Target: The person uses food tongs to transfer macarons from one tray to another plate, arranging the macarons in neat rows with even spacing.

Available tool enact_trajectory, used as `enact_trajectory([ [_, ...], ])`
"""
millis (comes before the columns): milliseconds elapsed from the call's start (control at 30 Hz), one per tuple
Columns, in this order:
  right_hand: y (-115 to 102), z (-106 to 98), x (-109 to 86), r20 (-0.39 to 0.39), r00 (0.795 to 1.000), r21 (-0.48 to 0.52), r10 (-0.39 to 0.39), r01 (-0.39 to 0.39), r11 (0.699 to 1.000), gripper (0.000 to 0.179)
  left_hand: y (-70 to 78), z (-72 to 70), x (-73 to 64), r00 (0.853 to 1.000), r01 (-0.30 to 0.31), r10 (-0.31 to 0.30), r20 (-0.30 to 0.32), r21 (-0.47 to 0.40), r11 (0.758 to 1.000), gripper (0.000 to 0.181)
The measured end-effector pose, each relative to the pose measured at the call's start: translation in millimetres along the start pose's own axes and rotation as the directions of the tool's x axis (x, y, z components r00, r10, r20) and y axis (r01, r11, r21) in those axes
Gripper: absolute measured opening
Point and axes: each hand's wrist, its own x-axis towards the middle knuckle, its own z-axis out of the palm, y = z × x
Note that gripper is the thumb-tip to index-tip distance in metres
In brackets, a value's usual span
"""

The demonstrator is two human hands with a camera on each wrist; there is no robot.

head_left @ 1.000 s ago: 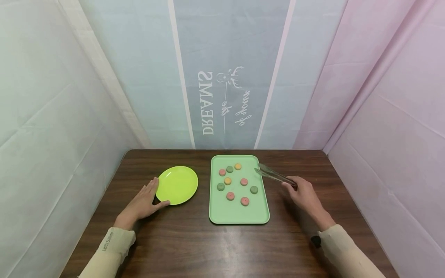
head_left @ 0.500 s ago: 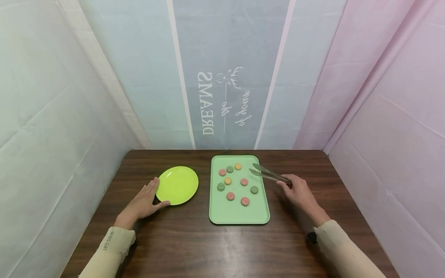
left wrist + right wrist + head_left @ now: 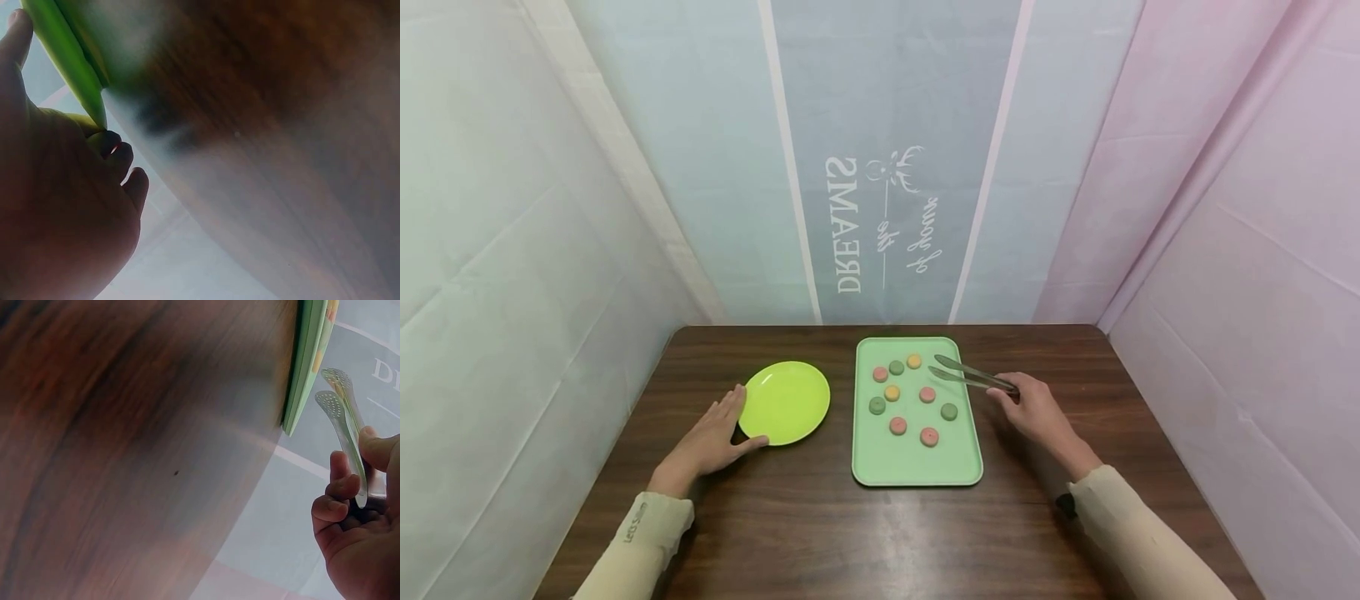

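Observation:
My right hand (image 3: 1036,412) holds metal tongs (image 3: 966,373) between thumb and curled fingers. The two arms of the tongs stand apart with nothing between them, and their tips are over the upper right of a light green tray (image 3: 917,467). Several small round macaron-like sweets in pink (image 3: 928,395), green (image 3: 949,412) and yellow (image 3: 913,361) lie on this tray. In the right wrist view the tongs' tips (image 3: 331,403) show small holes. At the left, my left hand (image 3: 709,437) rests with outstretched fingers and thumb against the rim of a lime-green plate (image 3: 785,403), which bears nothing.
Plate and tray stand side by side on a dark wood table (image 3: 820,533), with a strip of tabletop between them. Behind the table hangs a printed pale-blue cloth (image 3: 887,100); pale cloth walls (image 3: 1262,275) close off both sides.
My right hand has moved left with the tongs, so the tips now reach further over the tray. The tongs' arms have spread slightly apart. My left hand stays at the plate.

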Motion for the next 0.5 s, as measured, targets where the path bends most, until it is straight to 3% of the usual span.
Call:
enact_trajectory([
  [500,-5,12,12.2,0.042,0.999,0.016,-0.007,0.007,1.000,0.037,-2.9,2.9,0.6,1.000,0.008,-0.008,0.011,-0.010,1.000,0.121],
])
